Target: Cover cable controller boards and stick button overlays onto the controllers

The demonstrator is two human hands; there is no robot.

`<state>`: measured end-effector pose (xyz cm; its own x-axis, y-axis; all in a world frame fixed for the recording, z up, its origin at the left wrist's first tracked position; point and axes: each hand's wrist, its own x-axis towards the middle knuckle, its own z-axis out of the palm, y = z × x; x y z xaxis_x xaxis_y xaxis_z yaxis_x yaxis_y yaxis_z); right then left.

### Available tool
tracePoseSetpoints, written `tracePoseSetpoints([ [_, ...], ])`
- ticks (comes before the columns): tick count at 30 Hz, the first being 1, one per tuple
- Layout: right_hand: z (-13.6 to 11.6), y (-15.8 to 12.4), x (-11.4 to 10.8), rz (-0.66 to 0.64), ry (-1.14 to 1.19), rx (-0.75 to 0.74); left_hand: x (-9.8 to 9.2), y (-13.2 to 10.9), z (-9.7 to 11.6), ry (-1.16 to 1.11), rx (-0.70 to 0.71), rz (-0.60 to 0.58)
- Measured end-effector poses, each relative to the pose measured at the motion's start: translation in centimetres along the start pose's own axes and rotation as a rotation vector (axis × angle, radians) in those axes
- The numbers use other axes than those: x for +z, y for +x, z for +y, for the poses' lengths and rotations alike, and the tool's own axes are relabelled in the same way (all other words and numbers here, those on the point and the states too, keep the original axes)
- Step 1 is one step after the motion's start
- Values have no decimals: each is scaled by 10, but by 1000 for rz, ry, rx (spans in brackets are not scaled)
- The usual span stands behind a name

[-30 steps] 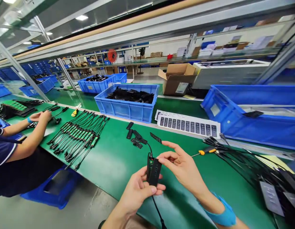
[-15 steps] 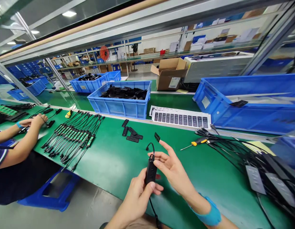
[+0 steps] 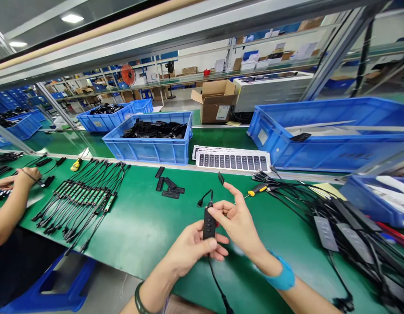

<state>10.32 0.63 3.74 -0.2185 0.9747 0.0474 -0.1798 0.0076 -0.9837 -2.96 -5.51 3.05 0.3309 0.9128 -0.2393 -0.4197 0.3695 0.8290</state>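
While the left hand (image 3: 192, 244) cups a black inline control box (image 3: 209, 226) against its palm, grip closed and thumb across the lower end, the right hand (image 3: 238, 223) stands spread just beside it, grip open, one fingertip (image 3: 211, 211) against the box's upper end. The box is held above the green desk (image 3: 139, 235), button face up. A black cable (image 3: 218, 288) drops below it; a short lead with a small plug (image 3: 200, 202) curves off its upper left. Just above the box, past the right hand's raised index, a small black strip (image 3: 220, 178) lies on the desk. Left of the box: loose black plastic strips (image 3: 167, 187), then rows of wired green circuit boards (image 3: 77, 198). Behind it: a sheet of dark labels (image 3: 233, 161) and a blue crate of black parts (image 3: 149, 148). Right of it: a yellow-handled screwdriver (image 3: 256, 189) and a heap of black cables (image 3: 333, 231). Far left of the box, a co-worker's hand (image 3: 27, 176) rests on the desk.
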Motion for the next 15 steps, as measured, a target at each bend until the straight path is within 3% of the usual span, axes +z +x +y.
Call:
tracePoseSetpoints([
  [5, -1, 25, -27, 43, -220, -73, 3, 37, 11, 11, -21, 17],
  [9, 4, 34, -56, 244, -378, -204, -4, 57, 10, -16, -24, -11],
  [11, 7, 32, -69, 297, -273, -190, -9, 62, 8, -61, -45, -31],
  [15, 9, 23, -81, 258, 73, -82, -15, 63, 0, -108, -110, -67],
])
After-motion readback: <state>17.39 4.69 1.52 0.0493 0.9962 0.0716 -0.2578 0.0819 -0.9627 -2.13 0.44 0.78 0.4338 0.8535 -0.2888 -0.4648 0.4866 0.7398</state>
